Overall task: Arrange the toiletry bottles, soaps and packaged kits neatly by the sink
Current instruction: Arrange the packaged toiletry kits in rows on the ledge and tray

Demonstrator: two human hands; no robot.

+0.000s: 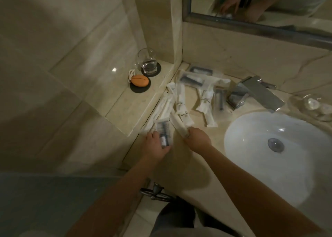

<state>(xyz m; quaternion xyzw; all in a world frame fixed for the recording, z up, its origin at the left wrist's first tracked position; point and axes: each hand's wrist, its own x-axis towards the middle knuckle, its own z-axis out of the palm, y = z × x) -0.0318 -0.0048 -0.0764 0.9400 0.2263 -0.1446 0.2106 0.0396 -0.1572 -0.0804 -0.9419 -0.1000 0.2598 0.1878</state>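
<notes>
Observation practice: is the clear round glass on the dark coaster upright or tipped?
Upright: the clear round glass stands on its base.

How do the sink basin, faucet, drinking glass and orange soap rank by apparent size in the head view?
1. sink basin, by far the largest
2. faucet
3. drinking glass
4. orange soap
Glass and soap sit farther from the camera, so both may look undersized.

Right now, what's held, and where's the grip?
Left hand: clear kit packet, near end. Right hand: white sachet, near tip.
</notes>
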